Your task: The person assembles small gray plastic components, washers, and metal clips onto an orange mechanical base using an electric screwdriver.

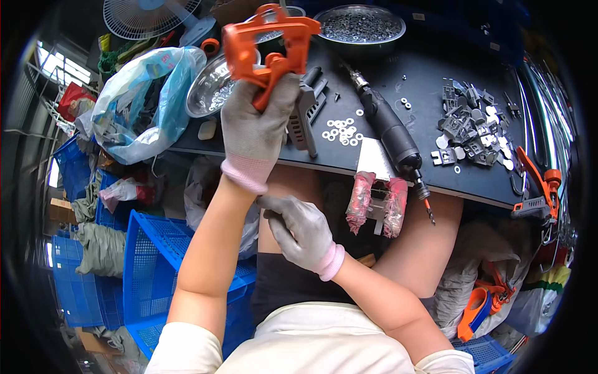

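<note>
Fingers of the gloved left hand point(258, 128) are wrapped around the near stem of one orange frame point(274, 65); those of the gloved right hand point(302, 230) bend loosely, thumb apart, nothing visible between them. From where I stand, the frame reaches far from the left fingers, raised over the table's point(430, 62) far left, its stem running near to far with a slight lean right. The left hand is nearer it; the right hangs closer to the body, just beside the left wrist. One grey slotted piece point(300, 124) shows just right of the left hand; I can't tell whether they touch. Farther right: one black power tool point(389, 128), two pink-wrapped bars point(360, 202) at the near edge, over a dozen white washers point(344, 133), grey clips point(476, 128) too tangled to count. Far off, three metal bowls point(197, 100) and one fan point(149, 15).
</note>
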{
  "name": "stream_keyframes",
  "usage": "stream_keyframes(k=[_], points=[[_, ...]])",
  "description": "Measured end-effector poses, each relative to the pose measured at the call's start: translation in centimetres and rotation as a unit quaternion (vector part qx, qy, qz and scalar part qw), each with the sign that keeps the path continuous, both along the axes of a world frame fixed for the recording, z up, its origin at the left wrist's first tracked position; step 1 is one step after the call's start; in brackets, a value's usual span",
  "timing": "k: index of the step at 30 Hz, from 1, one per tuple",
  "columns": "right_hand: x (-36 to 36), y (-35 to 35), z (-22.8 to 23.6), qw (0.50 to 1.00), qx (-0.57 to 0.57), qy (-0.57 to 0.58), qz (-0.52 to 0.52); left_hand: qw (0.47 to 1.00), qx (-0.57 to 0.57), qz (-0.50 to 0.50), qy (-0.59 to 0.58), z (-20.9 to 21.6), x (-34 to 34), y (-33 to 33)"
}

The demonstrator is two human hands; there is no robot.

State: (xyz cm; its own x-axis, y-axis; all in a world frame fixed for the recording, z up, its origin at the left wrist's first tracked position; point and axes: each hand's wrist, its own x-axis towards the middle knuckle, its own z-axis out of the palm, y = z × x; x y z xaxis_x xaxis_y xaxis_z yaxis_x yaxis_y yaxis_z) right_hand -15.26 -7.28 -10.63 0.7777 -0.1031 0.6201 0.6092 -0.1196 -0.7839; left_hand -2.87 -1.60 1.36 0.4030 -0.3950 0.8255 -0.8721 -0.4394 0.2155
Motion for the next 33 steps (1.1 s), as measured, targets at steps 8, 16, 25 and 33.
stream_keyframes(k=[8, 16, 25, 33], points=[[-0.4, 0.5, -0.4, 0.999, 0.025, 0.037, 0.025, 0.929, -0.202, -0.075, 0.301, 1.5, -3.4, 0.5], [-0.2, -0.1, -0.3, 0.996, -0.013, 0.082, 0.043, 0.931, -0.157, -0.028, 0.328, 2.1, -4.1, -0.1], [0.0, 0.2, -1.1, 0.993, -0.031, 0.098, 0.051, 0.936, -0.042, -0.036, 0.348, 0.8, -2.2, -0.9], [0.0, 0.3, -1.1, 0.995, -0.049, 0.079, 0.043, 0.942, -0.060, -0.007, 0.331, -1.1, -1.9, -0.3]])
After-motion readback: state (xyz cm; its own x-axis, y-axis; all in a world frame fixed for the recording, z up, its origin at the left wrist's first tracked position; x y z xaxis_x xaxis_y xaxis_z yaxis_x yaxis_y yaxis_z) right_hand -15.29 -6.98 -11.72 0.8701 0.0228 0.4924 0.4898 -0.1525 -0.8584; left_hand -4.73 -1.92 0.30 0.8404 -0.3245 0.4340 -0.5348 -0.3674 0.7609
